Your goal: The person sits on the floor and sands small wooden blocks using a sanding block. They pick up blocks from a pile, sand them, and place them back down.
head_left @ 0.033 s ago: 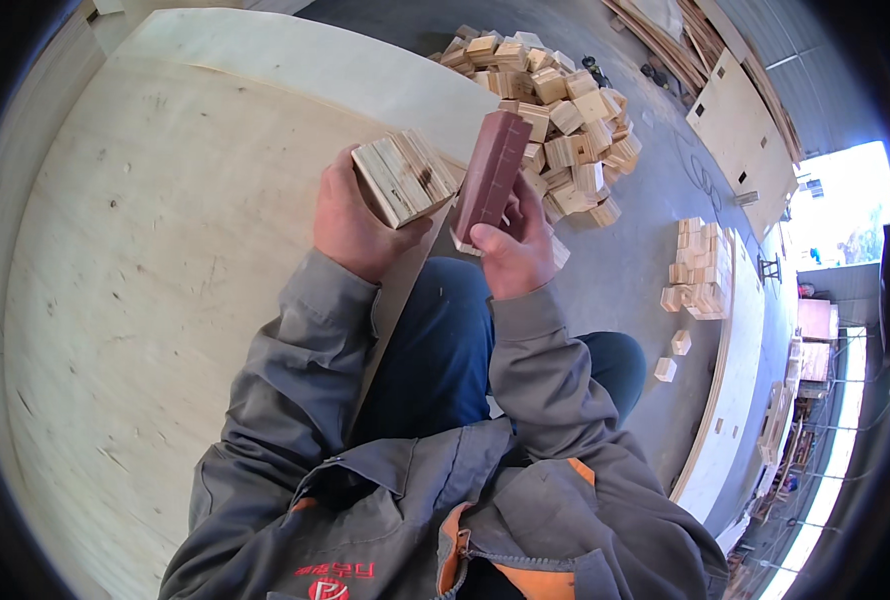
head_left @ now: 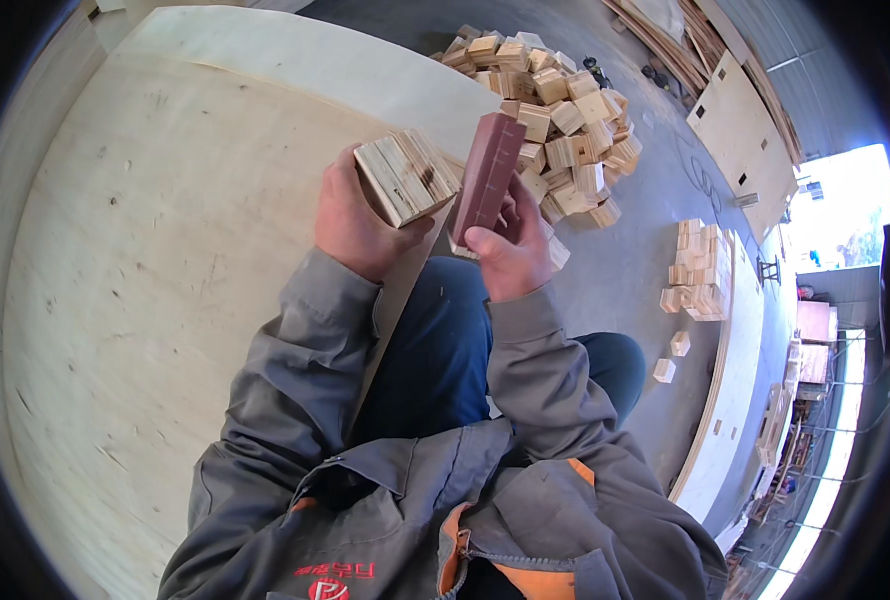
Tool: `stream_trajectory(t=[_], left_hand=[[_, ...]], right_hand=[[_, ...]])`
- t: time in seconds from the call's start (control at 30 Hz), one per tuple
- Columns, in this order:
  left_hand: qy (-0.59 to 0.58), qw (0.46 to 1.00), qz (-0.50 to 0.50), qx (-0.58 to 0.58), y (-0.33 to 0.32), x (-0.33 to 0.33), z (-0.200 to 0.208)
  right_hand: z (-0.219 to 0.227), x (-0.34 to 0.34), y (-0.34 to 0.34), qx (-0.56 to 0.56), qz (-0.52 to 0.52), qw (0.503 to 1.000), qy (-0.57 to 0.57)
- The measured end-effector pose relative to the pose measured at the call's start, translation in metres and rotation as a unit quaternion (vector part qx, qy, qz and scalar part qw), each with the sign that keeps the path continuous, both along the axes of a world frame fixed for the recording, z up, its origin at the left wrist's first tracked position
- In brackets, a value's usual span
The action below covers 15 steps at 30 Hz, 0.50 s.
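My left hand [head_left: 350, 220] is closed around a plywood block [head_left: 405, 178], whose layered edges and a dark knot face up. Its fingers wrap the block's left side and underside. To the right, my right hand [head_left: 513, 245] grips what looks like a sanding block [head_left: 488, 170], a long piece faced in reddish-brown sheet with pale wood at its lower end. That piece stands tilted beside the plywood block, very close to its right corner; whether they touch I cannot tell. Both hands are above my knees, at the edge of a large plywood sheet [head_left: 165, 250].
A heap of wooden blocks [head_left: 565, 120] lies on the grey floor ahead. More blocks are stacked [head_left: 700, 270] at the right, with two loose blocks [head_left: 672, 357] nearer. Long boards [head_left: 740, 130] lean at the far right. A long pale panel [head_left: 720, 430] runs along the right side.
My right hand and the sanding block have shifted slightly left. The left hand and the plywood block stay nearly where they were.
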<state>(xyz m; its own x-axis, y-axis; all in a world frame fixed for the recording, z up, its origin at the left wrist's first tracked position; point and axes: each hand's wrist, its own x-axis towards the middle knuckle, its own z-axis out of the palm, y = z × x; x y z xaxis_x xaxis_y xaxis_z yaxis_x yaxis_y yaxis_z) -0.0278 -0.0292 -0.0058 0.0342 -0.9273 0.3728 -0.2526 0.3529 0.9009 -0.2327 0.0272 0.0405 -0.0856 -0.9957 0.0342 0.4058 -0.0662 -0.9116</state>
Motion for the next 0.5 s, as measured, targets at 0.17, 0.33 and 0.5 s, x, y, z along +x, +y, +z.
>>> stream_trajectory(t=[0.17,0.33,0.5], left_hand=[[-0.007,1.0,0.008,0.0,0.002,0.0,0.004],[-0.051,0.998,0.032,0.0,0.008,-0.003,0.018],[-0.033,0.999,0.027,-0.016,0.005,-0.001,0.007]], right_hand=[[-0.006,0.008,0.011,0.003,0.001,0.999,0.039],[-0.014,0.004,0.021,0.006,-0.027,0.997,0.07],[-0.007,0.011,0.015,-0.039,-0.036,0.996,0.069]])
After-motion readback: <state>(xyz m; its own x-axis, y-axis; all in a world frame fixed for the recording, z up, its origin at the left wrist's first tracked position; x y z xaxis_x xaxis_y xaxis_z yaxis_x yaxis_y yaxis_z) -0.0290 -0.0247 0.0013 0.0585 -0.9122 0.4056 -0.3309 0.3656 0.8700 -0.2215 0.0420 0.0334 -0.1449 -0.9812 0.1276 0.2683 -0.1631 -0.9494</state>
